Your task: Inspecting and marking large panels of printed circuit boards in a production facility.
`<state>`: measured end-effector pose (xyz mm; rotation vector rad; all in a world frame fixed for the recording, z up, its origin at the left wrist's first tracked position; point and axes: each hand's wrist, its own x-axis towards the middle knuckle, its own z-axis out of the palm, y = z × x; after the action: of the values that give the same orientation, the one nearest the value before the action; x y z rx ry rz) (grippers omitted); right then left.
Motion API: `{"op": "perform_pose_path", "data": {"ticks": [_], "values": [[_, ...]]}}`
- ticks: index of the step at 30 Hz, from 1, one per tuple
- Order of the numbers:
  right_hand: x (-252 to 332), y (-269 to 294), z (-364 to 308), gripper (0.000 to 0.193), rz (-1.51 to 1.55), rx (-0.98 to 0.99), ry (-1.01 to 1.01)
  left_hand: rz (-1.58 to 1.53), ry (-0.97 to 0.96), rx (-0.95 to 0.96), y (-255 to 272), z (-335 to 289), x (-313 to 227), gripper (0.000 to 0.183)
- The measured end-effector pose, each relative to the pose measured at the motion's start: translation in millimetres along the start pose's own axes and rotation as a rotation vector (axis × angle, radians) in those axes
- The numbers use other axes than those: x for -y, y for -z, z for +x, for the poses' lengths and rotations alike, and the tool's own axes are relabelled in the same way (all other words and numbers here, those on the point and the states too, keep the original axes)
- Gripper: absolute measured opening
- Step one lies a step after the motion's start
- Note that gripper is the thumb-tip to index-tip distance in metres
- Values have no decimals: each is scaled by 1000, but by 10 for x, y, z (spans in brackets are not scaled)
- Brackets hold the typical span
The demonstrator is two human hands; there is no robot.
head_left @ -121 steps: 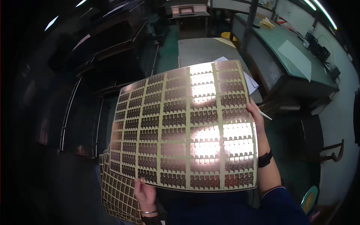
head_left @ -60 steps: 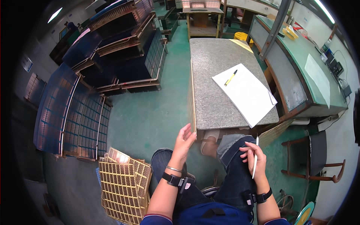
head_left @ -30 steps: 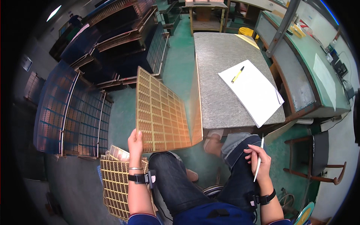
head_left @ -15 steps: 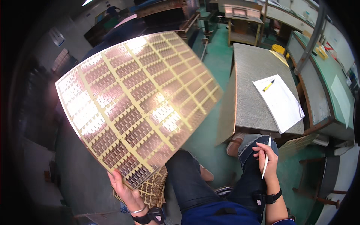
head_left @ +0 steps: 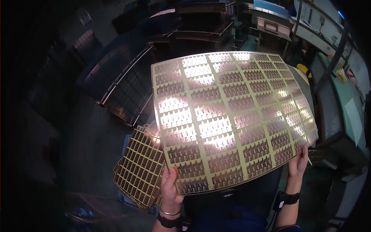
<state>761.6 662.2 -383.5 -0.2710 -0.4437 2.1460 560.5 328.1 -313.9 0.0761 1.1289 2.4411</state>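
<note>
A large thin circuit board panel (head_left: pixel 247 120), copper-coloured with pale yellow-green strips and shiny reflections, is held up tilted in front of me. My left hand (head_left: pixel 171 185) is closed on its lower left corner, thumb on the upper face. On the lower right edge, my right hand (head_left: pixel 298 165) grips the panel, its other fingers partly hidden behind the board. A white pen (head_left: pixel 309 161) juts out beside that hand, mostly hidden. Below and left of my left hand lies a stack of similar circuit board panels (head_left: pixel 140 166), slightly fanned.
Dark rack-like frames (head_left: pixel 131 85) stand at the far left and back. Behind the panel, a grey tabletop (head_left: pixel 303 83) shows only at its edge. A green-topped bench (head_left: pixel 344 104) runs along the right, and a yellow object (head_left: pixel 303 70) sits beyond the panel.
The panel has shifted right across my view and now covers the table with the papers. My right hand has come from my knee to its right edge; the stack at left shows more.
</note>
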Motion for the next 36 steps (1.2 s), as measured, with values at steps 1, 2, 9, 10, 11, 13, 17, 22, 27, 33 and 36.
{"op": "perform_pose_path", "data": {"ticks": [1, 2, 9, 10, 11, 13, 17, 22, 27, 33, 36], "values": [[45, 106, -18, 38, -8, -1, -4, -6, 3, -6, -11, 4, 11, 32], [71, 168, -53, 36, -20, -28, -10, 13, 56, 9, -6, 3, 22, 33], [284, 423, -162, 31, -56, -75, 20, 125, 203, -78, -175, 91, 151, 42], [298, 433, -173, 31, -60, -77, 19, 117, 208, -85, -183, 102, 168, 42], [305, 429, -186, 31, -69, -86, 31, 111, 214, -96, -183, 102, 182, 43], [318, 429, -205, 31, -80, -96, 39, 105, 221, -86, -183, 107, 191, 43], [364, 438, -234, 33, -95, -74, 50, 115, 241, -89, -179, 134, 212, 42], [408, 342, -287, 35, -116, -70, 90, 171, 254, -110, -40, 178, 273, 39], [363, 214, -377, 39, -126, 1, 96, 135, 319, 8, 549, 429, 131, 30], [228, -71, -635, 48, -409, 65, 0, 65, 69, -232, 808, 808, 83, 23], [262, -304, -686, 50, -515, 93, -2, 205, -38, -236, 816, 806, 66, 21]]}}
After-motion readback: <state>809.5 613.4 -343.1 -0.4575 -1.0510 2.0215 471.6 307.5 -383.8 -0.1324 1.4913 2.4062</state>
